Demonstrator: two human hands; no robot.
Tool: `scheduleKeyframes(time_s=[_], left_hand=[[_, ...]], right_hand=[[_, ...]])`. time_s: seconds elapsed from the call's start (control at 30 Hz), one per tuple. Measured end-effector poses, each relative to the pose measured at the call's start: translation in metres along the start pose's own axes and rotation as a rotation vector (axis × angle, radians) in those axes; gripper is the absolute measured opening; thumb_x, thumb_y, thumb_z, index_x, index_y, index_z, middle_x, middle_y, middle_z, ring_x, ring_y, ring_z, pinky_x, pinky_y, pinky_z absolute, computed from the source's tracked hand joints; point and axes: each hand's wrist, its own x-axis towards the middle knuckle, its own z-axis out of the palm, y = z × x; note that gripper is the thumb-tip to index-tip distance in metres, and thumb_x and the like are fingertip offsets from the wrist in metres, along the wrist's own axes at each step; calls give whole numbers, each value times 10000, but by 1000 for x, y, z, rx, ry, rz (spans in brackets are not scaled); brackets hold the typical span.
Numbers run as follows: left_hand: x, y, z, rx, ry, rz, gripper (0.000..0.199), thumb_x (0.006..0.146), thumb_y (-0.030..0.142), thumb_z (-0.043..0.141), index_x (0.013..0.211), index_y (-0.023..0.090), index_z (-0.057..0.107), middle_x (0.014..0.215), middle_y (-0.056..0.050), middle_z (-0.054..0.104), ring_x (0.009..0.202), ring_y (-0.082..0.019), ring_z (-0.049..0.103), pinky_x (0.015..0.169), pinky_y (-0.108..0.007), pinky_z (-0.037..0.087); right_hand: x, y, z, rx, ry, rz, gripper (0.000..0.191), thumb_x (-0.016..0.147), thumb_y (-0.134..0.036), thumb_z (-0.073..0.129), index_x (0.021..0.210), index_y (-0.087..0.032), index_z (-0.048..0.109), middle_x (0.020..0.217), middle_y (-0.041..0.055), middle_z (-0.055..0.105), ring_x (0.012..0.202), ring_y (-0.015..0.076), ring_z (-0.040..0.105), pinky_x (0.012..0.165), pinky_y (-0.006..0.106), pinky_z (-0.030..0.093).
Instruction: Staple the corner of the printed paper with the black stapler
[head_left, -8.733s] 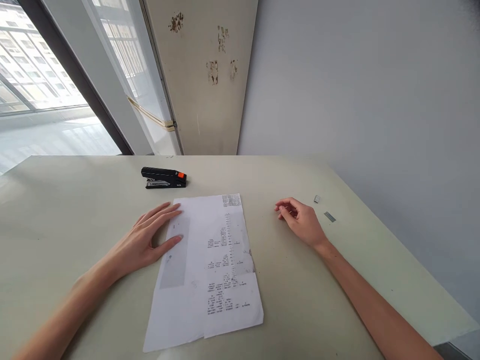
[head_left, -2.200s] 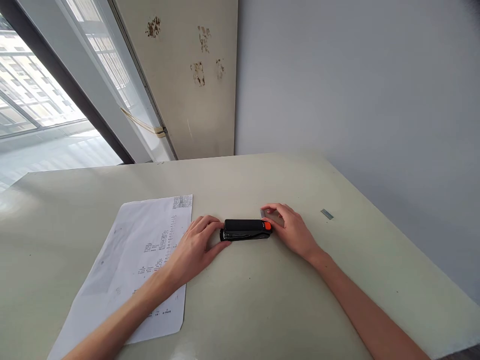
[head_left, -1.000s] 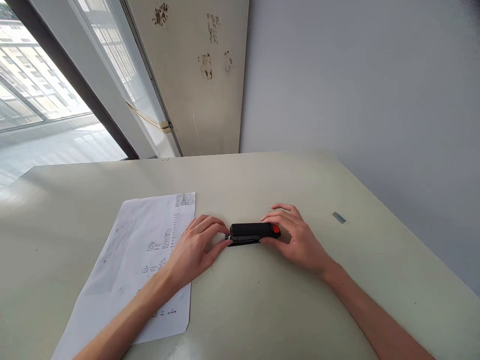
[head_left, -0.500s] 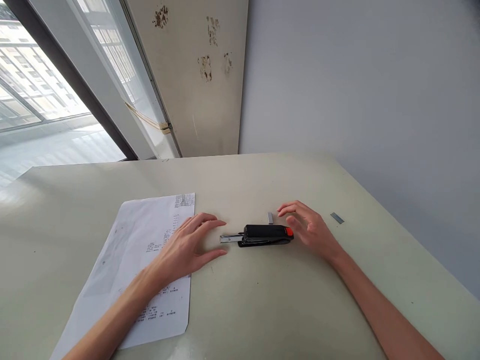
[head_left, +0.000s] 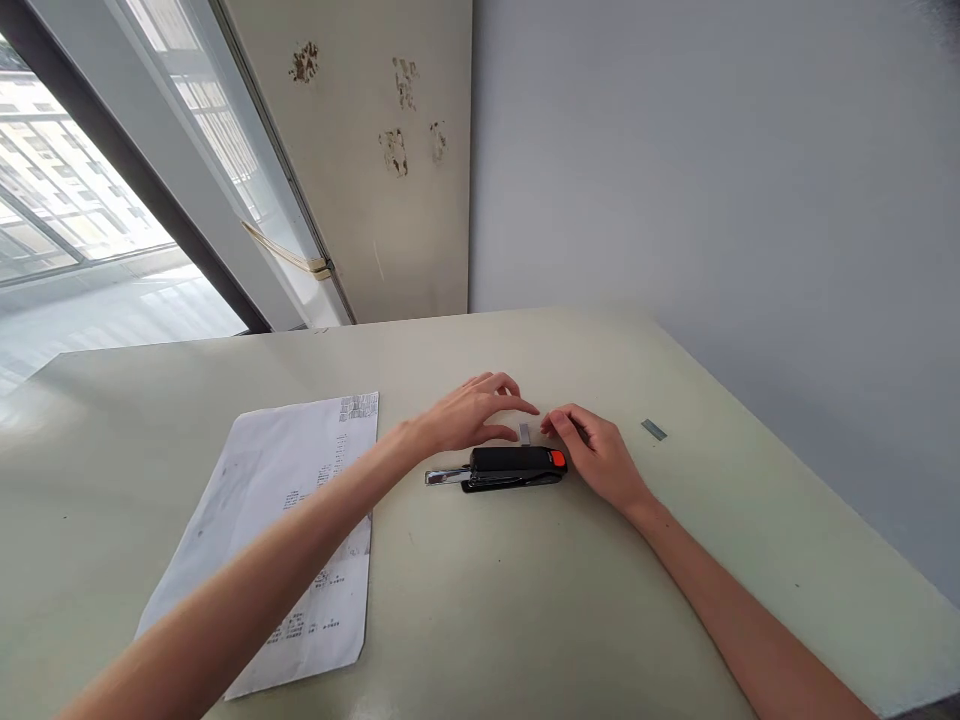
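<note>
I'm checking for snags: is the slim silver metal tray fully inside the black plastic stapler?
No, the tray sticks out from the stapler, at the end opposite its orange-red button.

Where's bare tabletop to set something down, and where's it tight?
Bare table: near side of the black stapler, between paper and right forearm; also beyond the left hand and right hand, toward the table's far edge. Crowded: around the small grey piece, by both hands and the stapler.

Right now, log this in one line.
left hand: open, by grey strip | right hand: beside stapler | stapler: metal tray out
</note>
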Motion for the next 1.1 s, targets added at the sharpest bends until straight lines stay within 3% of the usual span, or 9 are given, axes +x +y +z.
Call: scheduleKeyframes(time_s=[0.13,0.23,0.4,0.6,0.67,0.83,1.1], left_hand=[[7,4,4,-56,-18,-23,175,962,416,705,1027,284,799,1243,-87,633,1103,-266,605,1047,-435,461],[-3,3,2,-83,25,-96,236,969,452,678,942,236,768,1180,-95,665,1095,-267,619,1044,-444,473],[-36,0,-11,-179,106,-297,342,1035,513,537,1023,215,705,984,-52,766,931,-205,717,810,-332,578],[-85,22,-26,-178,254,-473,343,1040,519,551,1186,259,720,1110,-29,806,986,-211,755,797,-319,579],[-99,35,-27,-104,287,-461,319,1038,506,567,1169,280,750,1132,-18,804,971,-212,751,795,-326,585],[-123,61,-21,106,281,-267,272,1067,391,556,1206,283,763,1109,-14,811,1019,-215,740,912,-372,582],[-126,68,-14,224,280,-245,278,1068,392,546,1124,290,798,1055,-2,830,981,-230,774,902,-397,598]], right_hand=[[1,-2,0,-7,-4,-9,472,1060,-615,430,908,-242,675,945,49,757,900,232,687,809,349,517],[1,-1,0,-23,-6,-17,481,1060,-621,425,906,-241,676,935,47,763,879,224,690,799,342,518],[1,2,1,4,-43,-22,482,1055,-630,437,907,-244,683,964,49,778,919,223,715,827,337,532],[1,2,1,9,-57,-8,505,1045,-657,430,890,-248,683,960,54,782,925,232,716,829,346,540],[1,2,1,9,-58,-4,510,1043,-660,429,888,-247,683,960,56,783,919,234,715,830,350,538],[1,2,1,-13,-69,-10,503,1045,-650,431,872,-244,672,949,52,779,910,228,709,817,342,526],[-1,0,0,-15,-67,-4,497,1046,-645,438,876,-244,678,969,54,782,914,231,709,815,344,527]])
